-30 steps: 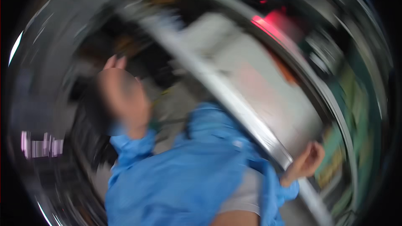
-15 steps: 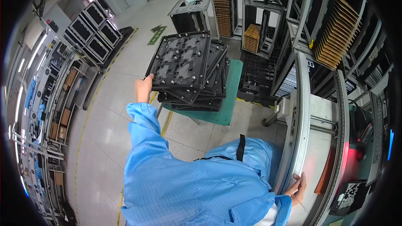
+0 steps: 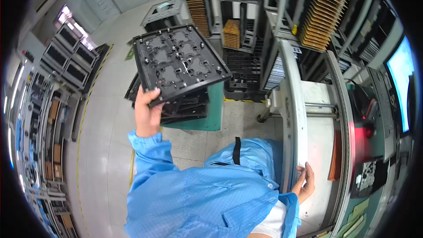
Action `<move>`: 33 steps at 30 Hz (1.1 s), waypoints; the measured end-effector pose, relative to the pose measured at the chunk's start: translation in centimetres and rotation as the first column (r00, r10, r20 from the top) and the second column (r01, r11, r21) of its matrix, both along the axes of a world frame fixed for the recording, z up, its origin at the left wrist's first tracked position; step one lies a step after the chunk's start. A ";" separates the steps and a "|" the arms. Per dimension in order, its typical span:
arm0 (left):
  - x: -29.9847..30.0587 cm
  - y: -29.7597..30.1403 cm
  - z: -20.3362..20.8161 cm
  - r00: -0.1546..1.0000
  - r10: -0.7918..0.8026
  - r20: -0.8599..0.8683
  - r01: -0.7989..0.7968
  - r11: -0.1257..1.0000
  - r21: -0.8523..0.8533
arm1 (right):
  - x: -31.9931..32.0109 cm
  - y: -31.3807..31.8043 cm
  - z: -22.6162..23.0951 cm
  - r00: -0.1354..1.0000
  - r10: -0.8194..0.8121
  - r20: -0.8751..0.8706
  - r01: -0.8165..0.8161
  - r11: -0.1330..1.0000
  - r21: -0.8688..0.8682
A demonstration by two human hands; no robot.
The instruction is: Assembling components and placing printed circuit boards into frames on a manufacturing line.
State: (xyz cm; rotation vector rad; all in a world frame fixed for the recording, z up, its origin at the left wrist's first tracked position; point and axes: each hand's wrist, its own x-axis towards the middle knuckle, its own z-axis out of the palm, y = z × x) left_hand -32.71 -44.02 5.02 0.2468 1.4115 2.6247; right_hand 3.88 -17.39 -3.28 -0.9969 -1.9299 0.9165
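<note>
My left hand (image 3: 149,112) grips the near corner of a black square fixture tray (image 3: 183,57), thumb on top of the rim. The tray has cut-out pockets and small metal pins, and it is tilted above a stack of similar black trays (image 3: 187,108). The stack rests on a green-topped table (image 3: 215,105), mostly hidden behind the raised tray. Low on the right, my right hand (image 3: 305,184) is beside the pale metal rail of a conveyor (image 3: 299,128), fingers loosely stretched and nothing visible in them.
Racks with orange-brown boards (image 3: 324,11) stand at the far right, and a black plastic pallet (image 3: 242,68) lies in front of them. A lit monitor (image 3: 398,83) is at the right edge. Along the left runs a shelving line (image 3: 53,123) behind yellow floor tape.
My left hand has raised the top tray off the stack, turning it and bringing it nearer. My right hand stays by the rail. The view has swung to the right.
</note>
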 end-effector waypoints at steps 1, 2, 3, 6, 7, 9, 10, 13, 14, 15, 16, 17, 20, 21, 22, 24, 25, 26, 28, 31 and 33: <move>1.0 1.3 -0.5 1.000 -0.003 0.014 0.003 1.000 0.031 | -0.1 -0.1 0.6 1.000 -0.029 0.007 0.029 1.000 0.001; 1.9 2.8 -0.7 0.999 -0.041 0.023 0.040 0.997 0.072 | -0.5 -0.1 1.4 1.000 -0.018 -0.024 0.016 0.998 -0.060; 2.7 4.7 -0.8 0.995 -0.098 0.033 0.094 0.990 0.109 | -0.6 -0.2 1.9 0.998 -0.028 -0.058 0.020 0.992 -0.124; 4.5 10.8 -1.3 0.930 -0.363 0.052 0.344 0.912 0.224 | -1.3 0.3 3.7 0.960 0.070 -0.272 -0.161 0.930 -0.330; 5.2 13.1 -1.8 0.891 -0.450 0.055 0.424 0.871 0.250 | -2.1 0.6 3.9 0.908 0.096 -0.408 -0.262 0.891 -0.371; 6.7 16.7 -2.6 0.792 -0.604 0.085 0.556 0.772 0.308 | -4.2 1.7 3.5 0.771 0.168 -0.614 -0.473 0.796 -0.377; 7.1 18.3 -3.6 0.714 -0.696 0.078 0.638 0.693 0.336 | -6.0 1.6 3.9 0.743 0.100 -0.662 -0.450 0.807 -0.382; 9.4 22.9 -5.6 0.521 -0.841 0.149 0.751 0.534 0.388 | -8.7 2.6 3.7 0.470 -0.126 -0.874 -0.453 0.815 -0.362; 10.5 24.3 -6.1 0.452 -0.882 0.133 0.797 0.466 0.384 | -9.0 3.1 4.5 0.455 -0.250 -0.855 -0.362 0.825 -0.434; 11.7 25.2 -5.9 0.374 -0.917 0.138 0.840 0.398 0.368 | -8.9 3.7 5.3 0.422 -0.333 -0.843 -0.268 0.843 -0.467; 12.7 26.1 -6.0 0.298 -0.944 0.140 0.875 0.329 0.354 | -8.2 4.2 5.1 0.386 -0.383 -0.840 -0.164 0.867 -0.470; 13.2 27.0 -6.1 0.211 -0.971 0.109 0.921 0.235 0.311 | -7.3 4.6 4.8 0.346 -0.426 -0.836 -0.062 0.879 -0.473; 12.7 30.7 -7.6 0.026 -0.999 0.024 0.992 0.023 -0.124 | -3.2 5.8 5.0 0.366 -0.409 -0.836 0.078 0.908 -0.411; 12.1 32.6 -5.6 0.116 -0.942 0.314 0.933 -0.005 -0.360 | -2.0 5.9 5.7 0.369 -0.399 -0.840 0.150 0.917 -0.370; 11.7 35.1 -5.7 0.299 -0.952 0.061 0.850 0.236 -0.471 | -0.9 5.9 6.3 0.421 -0.378 -0.824 0.215 0.925 -0.315; 11.2 41.3 -5.1 0.384 -0.847 -0.368 0.663 0.530 -0.528 | 1.9 6.0 6.7 0.540 -0.319 -0.779 0.291 0.939 -0.182; 10.9 44.2 -4.2 0.321 -0.795 -0.514 0.601 0.591 -0.538 | 2.6 6.1 7.0 0.594 -0.307 -0.744 0.310 0.940 -0.141; 12.2 46.0 -3.1 0.263 -0.815 -0.517 0.697 0.531 -0.483 | 3.3 6.2 7.4 0.646 -0.301 -0.702 0.326 0.940 -0.103; 14.6 48.9 -1.7 0.132 -0.855 -0.502 0.835 0.369 -0.409 | 5.4 6.3 7.6 0.686 -0.302 -0.662 0.341 0.937 -0.074; 16.8 51.1 -4.7 0.105 -0.953 -0.285 0.942 0.187 -0.279 | 8.0 6.1 8.0 0.960 -0.203 -0.192 0.209 0.978 0.014; 17.1 51.1 -7.8 -0.026 -0.983 -0.182 0.971 0.019 -0.240 | 7.0 7.3 10.2 0.982 -0.186 0.016 0.181 0.967 0.178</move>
